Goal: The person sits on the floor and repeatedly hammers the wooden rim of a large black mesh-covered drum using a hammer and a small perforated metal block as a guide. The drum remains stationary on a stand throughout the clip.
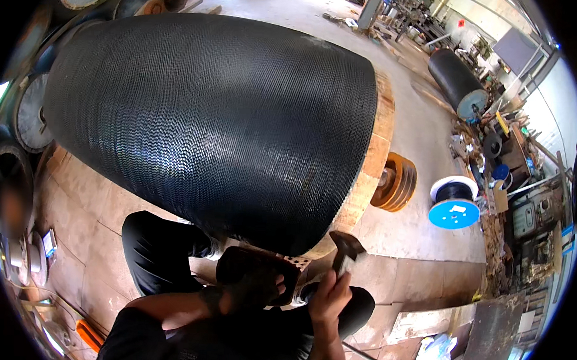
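Observation:
A hammer [348, 245] is in my right hand [330, 297], its metal head raised beside the lower right end of a large black ribbed roller [220, 113]. The fingers wrap round the short length of handle that shows. My left hand [258, 289] is dark and in shadow, between my knees below the roller. Its fingers look curled, but what they hold, if anything, is hidden. Close to it is a metal piece with rows of holes [299, 263]. The roller has a pale wooden end [368, 177] with an orange grooved pulley [396, 183] next to it.
A blue-and-white cable reel [454, 213] stands on the floor at right. Another black roller [457, 81] lies farther back. Boards [424, 324] and a plastic bag [434, 353] lie at lower right. Several drums [34, 111] line the left side; clutter and machine parts run along the right wall.

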Motion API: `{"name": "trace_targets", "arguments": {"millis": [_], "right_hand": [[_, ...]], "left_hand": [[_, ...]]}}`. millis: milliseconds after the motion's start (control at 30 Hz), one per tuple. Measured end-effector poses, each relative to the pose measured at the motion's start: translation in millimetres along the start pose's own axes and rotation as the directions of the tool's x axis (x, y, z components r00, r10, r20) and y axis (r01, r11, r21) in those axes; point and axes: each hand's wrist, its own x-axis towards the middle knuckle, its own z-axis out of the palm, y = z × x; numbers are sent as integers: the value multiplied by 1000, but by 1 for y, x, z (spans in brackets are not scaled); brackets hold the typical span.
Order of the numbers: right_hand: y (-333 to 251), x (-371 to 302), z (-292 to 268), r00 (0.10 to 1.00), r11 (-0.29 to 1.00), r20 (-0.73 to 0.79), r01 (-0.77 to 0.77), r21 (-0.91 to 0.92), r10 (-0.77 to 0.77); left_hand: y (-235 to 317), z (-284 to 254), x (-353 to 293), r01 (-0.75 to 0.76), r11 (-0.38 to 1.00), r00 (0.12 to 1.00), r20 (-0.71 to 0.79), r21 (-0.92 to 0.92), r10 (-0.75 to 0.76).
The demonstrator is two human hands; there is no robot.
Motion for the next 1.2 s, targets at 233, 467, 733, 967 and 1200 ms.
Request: {"name": "trace_targets", "arguments": {"millis": [233, 467, 733, 967, 1200], "right_hand": [[1, 15, 5, 989, 987, -102, 96, -132, -110], [-9, 0, -3, 938, 948, -296, 247, 199, -182], [4, 8, 2, 977, 990, -184, 120, 75, -105], [-16, 16, -4, 999, 997, -43, 11, 77, -8], [24, 19, 21, 999, 995, -19, 26, -91, -28]], "left_hand": [[0, -31, 11, -121, 942, 965, -259, -314, 37], [-41, -114, 52, -223, 974, 582, -795, 46, 170], [-83, -169, 88, 122, 864, 416, -815, 489, 403], [-87, -167, 96, 229, 874, 409, -857, 428, 313], [-92, -183, 100, 308, 842, 422, -857, 443, 297]]}}
